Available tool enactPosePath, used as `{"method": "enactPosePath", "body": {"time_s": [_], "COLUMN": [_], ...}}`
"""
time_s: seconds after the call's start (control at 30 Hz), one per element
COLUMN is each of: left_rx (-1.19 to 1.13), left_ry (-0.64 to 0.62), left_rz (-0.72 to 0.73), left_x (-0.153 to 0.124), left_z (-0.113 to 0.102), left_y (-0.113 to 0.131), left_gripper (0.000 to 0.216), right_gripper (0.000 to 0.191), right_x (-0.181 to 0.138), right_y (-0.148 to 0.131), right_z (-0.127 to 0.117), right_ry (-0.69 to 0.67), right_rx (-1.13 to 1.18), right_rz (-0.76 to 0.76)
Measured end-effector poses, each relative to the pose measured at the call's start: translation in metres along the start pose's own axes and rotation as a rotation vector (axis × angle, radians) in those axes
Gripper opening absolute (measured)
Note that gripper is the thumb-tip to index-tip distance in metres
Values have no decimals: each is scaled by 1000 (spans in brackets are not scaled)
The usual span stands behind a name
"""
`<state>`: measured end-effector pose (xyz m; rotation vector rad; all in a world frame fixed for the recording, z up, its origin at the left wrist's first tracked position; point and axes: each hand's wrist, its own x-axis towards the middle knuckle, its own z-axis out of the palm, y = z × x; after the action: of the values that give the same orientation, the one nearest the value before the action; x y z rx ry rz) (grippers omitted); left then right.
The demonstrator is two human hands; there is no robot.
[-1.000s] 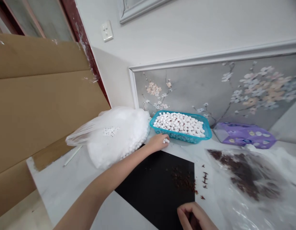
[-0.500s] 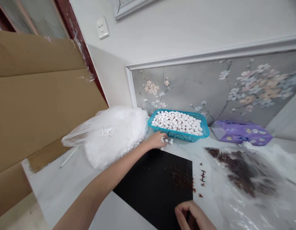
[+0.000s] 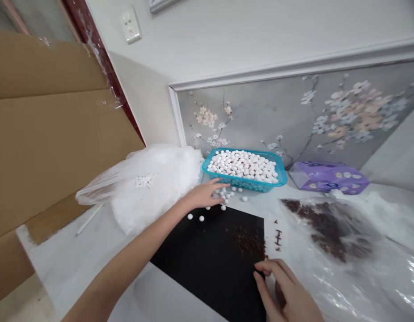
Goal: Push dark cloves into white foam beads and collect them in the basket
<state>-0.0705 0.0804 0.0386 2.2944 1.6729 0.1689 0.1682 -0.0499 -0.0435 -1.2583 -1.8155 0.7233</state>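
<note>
The left hand was spread wide among white balls; the right hand, narrowly parted, was near brown bits.

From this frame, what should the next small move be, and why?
Probably the right hand should pinch one of the brown pieces: its thumb and forefinger are slightly parted close to that pile, and loose white balls lie near the left hand, its fingers spread.
</note>
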Motion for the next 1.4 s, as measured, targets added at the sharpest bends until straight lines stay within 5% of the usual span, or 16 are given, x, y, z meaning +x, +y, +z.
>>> {"method": "enactPosePath", "body": {"time_s": [0.2,0.37,0.47,0.83,1.03,1.27,1.4], "left_rx": [83,117,30,-337,-414,-505,-581], "left_ry": [273,229,221,316,125,98,50], "left_rz": [-23,-185,-223,22,193,155,88], "left_x": [-72,-141,-158,-117,-101,-95,-93], "left_z": [-1,27,38,42,53,56,57], "left_y": [3,-10,-21,-5,13,7,5], "left_gripper": [42,40,33,16,13,14,21], "right_gripper": [25,35,31,22,21,20,18], "right_x": [3,3,4,8,12,27,35], "right_y": [11,15,11,-6,-15,-36,-56], "right_z": [-9,-7,-6,-10,-10,6,33], "right_ry": [-82,-59,-34,-2,-6,131,70], "right_rx": [-172,-230,-225,-218,-199,-184,-123], "right_rz": [-37,21,60,107,100,75,32]}}
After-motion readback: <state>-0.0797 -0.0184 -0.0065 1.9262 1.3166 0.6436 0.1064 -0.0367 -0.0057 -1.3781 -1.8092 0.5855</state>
